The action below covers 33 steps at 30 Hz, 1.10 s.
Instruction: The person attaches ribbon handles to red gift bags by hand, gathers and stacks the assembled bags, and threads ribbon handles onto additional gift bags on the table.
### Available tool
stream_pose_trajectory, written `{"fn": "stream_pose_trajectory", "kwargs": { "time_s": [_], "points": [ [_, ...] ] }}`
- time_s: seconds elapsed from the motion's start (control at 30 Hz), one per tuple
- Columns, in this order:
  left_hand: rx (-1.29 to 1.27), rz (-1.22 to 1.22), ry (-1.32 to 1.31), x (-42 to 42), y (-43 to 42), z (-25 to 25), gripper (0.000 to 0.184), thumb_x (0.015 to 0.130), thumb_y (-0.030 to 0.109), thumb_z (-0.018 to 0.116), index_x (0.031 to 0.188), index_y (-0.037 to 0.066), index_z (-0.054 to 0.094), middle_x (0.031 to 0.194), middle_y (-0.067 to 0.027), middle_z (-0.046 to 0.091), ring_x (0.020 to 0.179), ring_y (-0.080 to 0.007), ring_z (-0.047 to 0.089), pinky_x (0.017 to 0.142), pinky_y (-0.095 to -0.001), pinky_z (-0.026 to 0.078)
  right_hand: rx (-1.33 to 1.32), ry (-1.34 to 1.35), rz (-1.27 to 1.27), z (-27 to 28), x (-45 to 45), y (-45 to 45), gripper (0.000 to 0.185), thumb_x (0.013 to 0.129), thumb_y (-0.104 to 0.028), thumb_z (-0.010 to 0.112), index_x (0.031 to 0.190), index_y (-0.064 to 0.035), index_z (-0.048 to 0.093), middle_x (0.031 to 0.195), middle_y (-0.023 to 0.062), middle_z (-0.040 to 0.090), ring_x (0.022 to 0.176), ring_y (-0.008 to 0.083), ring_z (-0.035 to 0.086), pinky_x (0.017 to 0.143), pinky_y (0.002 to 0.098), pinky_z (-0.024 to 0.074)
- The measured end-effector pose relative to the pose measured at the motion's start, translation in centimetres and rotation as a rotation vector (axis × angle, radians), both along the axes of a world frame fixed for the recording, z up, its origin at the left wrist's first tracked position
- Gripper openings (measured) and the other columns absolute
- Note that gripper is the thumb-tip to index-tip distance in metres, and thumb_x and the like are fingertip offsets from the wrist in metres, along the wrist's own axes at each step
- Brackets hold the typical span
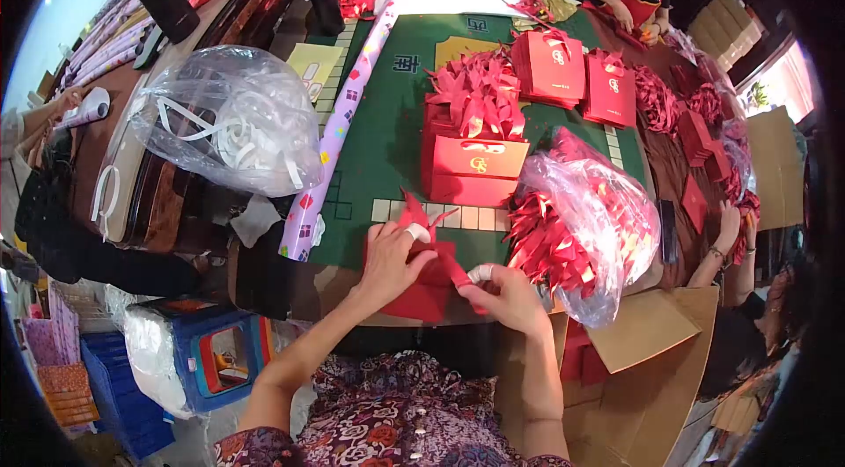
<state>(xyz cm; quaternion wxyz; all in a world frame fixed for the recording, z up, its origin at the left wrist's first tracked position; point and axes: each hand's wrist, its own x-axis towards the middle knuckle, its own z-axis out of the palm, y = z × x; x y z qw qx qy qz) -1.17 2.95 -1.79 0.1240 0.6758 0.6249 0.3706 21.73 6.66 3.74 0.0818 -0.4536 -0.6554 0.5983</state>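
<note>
- Left hand [396,256]: fingers bent over the upper part of a flat red paper gift bag [412,301], thumb stretched out toward the right hand; white tape wraps one finger; whether its fingertips pinch anything, I cannot tell
- Right hand [510,295]: thumb and forefinger pinching a red ribbon [454,270] that slants up and left toward the left hand's fingers; white tape on a finger here too
- The gift bag being handled lies beneath the left fingers and to the left of the right fingertips, at the near edge of the green mahjong table [370,163]
- Just beyond both hands' fingers, a row of pale tiles [471,217]; behind it, a stack of red gift bags with gold lettering [480,181], ribbons heaped on top
- Beyond the right fingers and to their right, a clear plastic bag of red ribbons [585,229]; nearer the body, an open cardboard box [651,339]
- Left of the left fingers, a patterned lilac wrapping roll [339,132]; farther left, a clear bag of white straps [229,128]
</note>
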Motion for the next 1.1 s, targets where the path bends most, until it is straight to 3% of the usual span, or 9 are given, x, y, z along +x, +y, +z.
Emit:
{"fn": "stream_pose_trajectory", "kwargs": {
  "time_s": [0.1,0.23,0.3,0.4,0.53,0.67,0.87,0.93,1.1],
  "points": [
    [0.035,0.002,-0.021,1.1,-0.6,0.0,0.029,0.081,0.021,0.076,0.102,0.008,0.062,0.094,-0.0127,0.061,0.095,-0.0324,0.058,0.089,-0.0412,0.040,0.051,0.214,-0.133,-0.8,-2.4,0.1,0.016,0.094,-0.017,0.068,0.095,-0.0018,0.069,0.075,-0.0055,0.063,0.067,0.0007,0.054,0.057,0.0192,0.0417],
    [-0.247,0.045,-0.985,3.4,-4.6,0.0,0.024,0.104,0.016,0.050,0.123,0.002,0.053,0.109,-0.0069,0.063,0.102,-0.0125,0.058,0.087,-0.0319,0.050,-0.020,0.407,-0.308,-3.9,-5.6,0.7,0.013,0.095,-0.013,0.067,0.097,-0.0012,0.070,0.078,-0.0059,0.063,0.069,0.0011,0.053,0.059,0.0205,0.0426],
    [-0.506,0.045,-1.266,4.2,-6.2,1.0,0.029,0.106,0.018,0.045,0.129,0.002,0.050,0.105,-0.0066,0.065,0.093,-0.0149,0.062,0.083,-0.0300,0.051,0.007,0.391,-0.332,-4.6,-6.4,0.9,0.018,0.093,-0.016,0.069,0.096,0.0014,0.070,0.073,-0.0024,0.065,0.065,0.0024,0.053,0.057,0.0227,0.0435],
    [-0.680,-0.312,-1.301,3.2,-7.2,0.4,0.029,0.105,0.018,0.046,0.129,0.003,0.051,0.101,-0.0067,0.065,0.089,-0.0145,0.063,0.079,-0.0284,0.051,0.279,0.251,-0.428,-5.9,-7.2,1.4,0.024,0.090,-0.021,0.072,0.093,0.0027,0.070,0.068,0.0028,0.066,0.063,0.0049,0.054,0.055,0.0264,0.0451],
    [-0.886,-0.205,-1.364,2.0,-6.7,0.2,0.023,0.105,0.015,0.047,0.122,0.002,0.054,0.098,-0.0082,0.065,0.086,-0.0114,0.061,0.079,-0.0262,0.051,0.449,0.027,-0.381,-5.2,-6.4,1.2,0.028,0.087,-0.025,0.075,0.091,0.0019,0.068,0.068,0.0124,0.067,0.059,0.0191,0.062,0.056,0.0328,0.0482],
    [-0.963,-0.181,-1.613,0.4,-6.6,-2.3,0.022,0.104,0.016,0.050,0.120,0.004,0.057,0.099,-0.0082,0.066,0.086,-0.0117,0.060,0.079,-0.0276,0.051,0.721,-0.265,-0.438,-2.4,-5.2,-0.7,0.030,0.084,-0.028,0.078,0.093,-0.0046,0.063,0.079,0.0118,0.063,0.063,0.0265,0.063,0.057,0.0366,0.0508],
    [-1.047,-0.186,-1.948,-0.4,-6.0,-4.2,0.022,0.102,0.015,0.051,0.121,0.005,0.058,0.107,-0.0066,0.066,0.092,-0.0153,0.064,0.085,-0.0332,0.052,0.885,0.169,0.050,0.6,-4.4,-3.1,0.030,0.074,-0.013,0.083,0.101,-0.0115,0.070,0.098,0.0069,0.064,0.093,0.0300,0.063,0.079,0.0387,0.0526],
    [-1.000,-0.376,-2.045,0.1,-5.8,-4.1,0.024,0.103,0.020,0.048,0.120,0.006,0.059,0.110,-0.0039,0.066,0.096,-0.0153,0.065,0.087,-0.0348,0.053,0.901,0.188,0.177,0.3,-5.2,-3.9,0.029,0.075,-0.012,0.081,0.101,-0.0121,0.070,0.105,0.0035,0.066,0.107,0.0312,0.061,0.091,0.0404,0.0517],
    [-0.978,-0.369,-1.947,0.0,-6.1,-3.1,0.027,0.104,0.025,0.048,0.118,0.006,0.060,0.110,-0.0023,0.066,0.095,-0.0148,0.065,0.085,-0.0342,0.054,0.973,0.291,0.197,-1.1,-5.2,-4.1,0.028,0.080,-0.008,0.076,0.106,-0.0102,0.068,0.105,0.0070,0.067,0.104,0.0317,0.062,0.088,0.0409,0.0530]
  ]
}}
